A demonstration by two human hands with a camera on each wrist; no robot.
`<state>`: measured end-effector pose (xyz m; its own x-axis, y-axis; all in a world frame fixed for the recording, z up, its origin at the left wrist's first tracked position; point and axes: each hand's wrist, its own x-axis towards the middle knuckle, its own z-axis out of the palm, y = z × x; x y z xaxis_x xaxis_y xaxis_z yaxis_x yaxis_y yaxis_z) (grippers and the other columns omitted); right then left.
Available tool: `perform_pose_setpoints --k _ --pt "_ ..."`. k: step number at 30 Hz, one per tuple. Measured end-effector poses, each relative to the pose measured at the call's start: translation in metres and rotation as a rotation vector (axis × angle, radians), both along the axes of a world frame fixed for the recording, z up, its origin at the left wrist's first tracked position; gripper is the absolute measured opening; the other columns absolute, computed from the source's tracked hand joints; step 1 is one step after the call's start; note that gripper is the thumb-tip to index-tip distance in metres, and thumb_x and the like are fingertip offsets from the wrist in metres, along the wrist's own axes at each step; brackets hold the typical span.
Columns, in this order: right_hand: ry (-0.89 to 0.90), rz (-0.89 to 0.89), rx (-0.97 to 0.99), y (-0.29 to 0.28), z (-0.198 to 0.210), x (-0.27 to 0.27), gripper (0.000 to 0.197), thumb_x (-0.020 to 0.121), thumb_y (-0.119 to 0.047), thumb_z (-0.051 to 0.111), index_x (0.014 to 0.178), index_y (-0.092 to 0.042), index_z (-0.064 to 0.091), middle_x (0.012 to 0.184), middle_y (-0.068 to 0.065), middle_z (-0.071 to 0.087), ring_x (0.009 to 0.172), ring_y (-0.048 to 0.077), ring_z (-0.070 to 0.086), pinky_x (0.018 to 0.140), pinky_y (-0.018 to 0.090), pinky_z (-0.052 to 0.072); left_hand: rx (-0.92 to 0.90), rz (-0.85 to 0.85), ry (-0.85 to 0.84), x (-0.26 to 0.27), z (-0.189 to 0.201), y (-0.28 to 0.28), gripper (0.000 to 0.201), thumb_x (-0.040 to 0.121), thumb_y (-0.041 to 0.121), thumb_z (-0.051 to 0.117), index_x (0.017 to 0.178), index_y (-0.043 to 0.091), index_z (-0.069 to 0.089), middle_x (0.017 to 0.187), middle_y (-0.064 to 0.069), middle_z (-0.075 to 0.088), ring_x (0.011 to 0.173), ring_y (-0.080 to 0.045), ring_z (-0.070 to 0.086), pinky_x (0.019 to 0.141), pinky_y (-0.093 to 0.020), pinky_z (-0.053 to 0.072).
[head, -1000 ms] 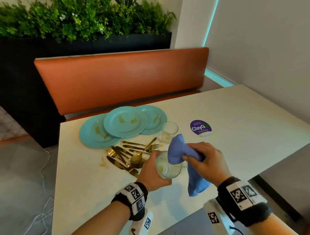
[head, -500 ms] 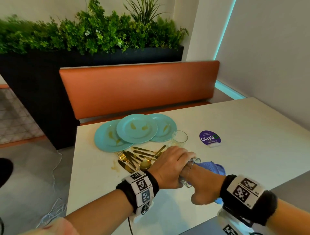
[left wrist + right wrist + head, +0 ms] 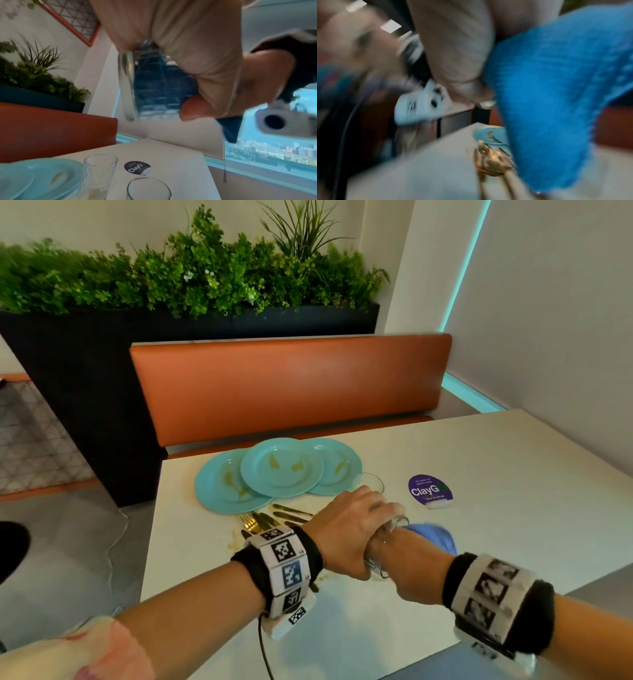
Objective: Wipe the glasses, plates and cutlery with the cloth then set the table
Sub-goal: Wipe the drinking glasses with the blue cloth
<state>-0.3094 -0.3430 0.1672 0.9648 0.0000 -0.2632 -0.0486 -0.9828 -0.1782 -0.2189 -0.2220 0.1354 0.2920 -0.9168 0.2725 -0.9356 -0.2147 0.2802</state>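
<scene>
My left hand (image 3: 349, 527) grips a clear glass (image 3: 388, 537) held on its side just above the table. My right hand (image 3: 411, 571) holds the blue cloth (image 3: 433, 537) against the glass; in the left wrist view the cloth (image 3: 159, 88) shows through the glass wall (image 3: 127, 86). Three stained turquoise plates (image 3: 281, 467) overlap at the far left of the table. Gold cutlery (image 3: 260, 523) lies in a heap in front of them, partly hidden by my left wrist. Two more glasses (image 3: 99, 174) (image 3: 148, 189) stand beside the plates; the head view shows only one glass (image 3: 368, 482). The right wrist view is blurred.
A purple ClayGo sticker (image 3: 430, 489) lies on the white table (image 3: 513, 491) right of the glasses. An orange bench back (image 3: 291, 388) and a dark planter (image 3: 102, 354) stand behind. A wall runs along the table's right side. The floor drops off on the left.
My left hand has turned over on top of the glass and tipped it sideways. The cloth, earlier held up over the rim, now sits low against the glass. The view has lifted.
</scene>
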Motion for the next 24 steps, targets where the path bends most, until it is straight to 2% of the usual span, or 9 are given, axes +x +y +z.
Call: perform_pose_setpoints --k 3,5,10,13,15,17,20,22,24 --pt "0.001 0.071 0.359 0.003 0.009 0.0 0.022 0.057 -0.006 0.049 0.075 -0.008 0.062 0.064 -0.001 0.056 0.061 0.012 0.057 0.055 0.022 0.044 -0.199 0.04 -0.233 -0.001 -0.007 0.0 0.069 0.056 0.028 0.077 0.116 0.022 0.042 0.099 -0.005 0.06 0.086 -0.021 0.051 0.076 -0.034 0.044" --pt "-0.053 0.08 0.426 0.004 0.011 0.001 0.016 0.054 0.003 0.049 0.06 -0.01 0.057 0.059 0.006 0.054 0.053 0.014 0.055 0.053 0.024 0.044 -0.236 0.036 -0.272 0.004 -0.009 0.001 0.071 0.054 0.028 0.079 0.115 0.022 0.043 0.098 -0.005 0.06 0.086 -0.02 0.049 0.075 -0.032 0.042" --pt "0.155 -0.033 0.142 0.015 -0.012 0.006 0.032 0.096 -0.007 0.037 0.123 -0.005 0.053 0.11 0.02 0.055 0.086 0.02 0.045 0.071 0.024 0.029 0.174 -0.027 0.014 0.005 -0.004 0.005 0.086 0.051 0.025 0.083 0.128 0.019 0.045 0.113 -0.005 0.054 0.105 -0.02 0.045 0.084 -0.036 0.049" --pt "0.142 0.012 -0.123 0.012 -0.005 0.012 0.032 0.098 -0.024 0.04 0.122 -0.01 0.055 0.103 0.011 0.058 0.103 0.023 0.054 0.078 0.028 0.036 0.143 0.02 0.077 0.007 -0.001 0.004 0.084 0.052 0.026 0.082 0.127 0.02 0.045 0.113 -0.003 0.052 0.106 -0.02 0.044 0.086 -0.039 0.048" --pt "0.083 -0.086 0.026 0.007 -0.007 0.017 0.025 0.092 -0.022 0.049 0.113 -0.013 0.06 0.09 -0.002 0.06 0.094 0.017 0.055 0.072 0.023 0.035 0.04 0.037 -0.029 0.011 -0.005 0.004 0.078 0.051 0.026 0.079 0.121 0.021 0.044 0.107 -0.004 0.056 0.097 -0.022 0.051 0.078 -0.041 0.05" --pt "0.167 -0.092 0.346 0.009 -0.007 0.021 0.014 0.083 -0.004 0.051 0.092 -0.007 0.061 0.083 0.005 0.064 0.076 0.017 0.055 0.065 0.03 0.04 -0.094 0.064 -0.15 0.011 -0.011 0.005 0.069 0.055 0.025 0.075 0.116 0.021 0.044 0.098 -0.006 0.059 0.086 -0.024 0.054 0.071 -0.039 0.05" --pt "0.172 -0.199 0.784 0.011 0.01 0.022 0.019 0.057 0.008 0.05 0.069 -0.007 0.054 0.06 0.007 0.058 0.054 0.014 0.056 0.052 0.026 0.045 -0.193 0.085 -0.233 0.015 -0.015 0.004 0.07 0.054 0.027 0.078 0.116 0.021 0.045 0.096 -0.006 0.061 0.081 -0.024 0.054 0.07 -0.033 0.047" --pt "0.293 -0.323 0.696 0.017 0.005 0.026 0.017 0.072 0.007 0.054 0.084 -0.004 0.058 0.08 0.013 0.061 0.067 0.018 0.055 0.061 0.029 0.043 -0.063 0.047 -0.15 0.02 -0.01 0.004 0.078 0.051 0.026 0.08 0.122 0.021 0.046 0.104 -0.005 0.06 0.09 -0.023 0.052 0.073 -0.033 0.046" --pt "0.266 -0.311 0.456 0.012 -0.011 0.027 0.029 0.091 -0.005 0.046 0.118 -0.007 0.056 0.117 0.013 0.059 0.098 0.025 0.056 0.08 0.03 0.041 0.15 0.024 -0.002 0.023 -0.007 0.003 0.086 0.053 0.024 0.082 0.131 0.018 0.045 0.115 -0.004 0.055 0.105 -0.02 0.044 0.083 -0.032 0.044"
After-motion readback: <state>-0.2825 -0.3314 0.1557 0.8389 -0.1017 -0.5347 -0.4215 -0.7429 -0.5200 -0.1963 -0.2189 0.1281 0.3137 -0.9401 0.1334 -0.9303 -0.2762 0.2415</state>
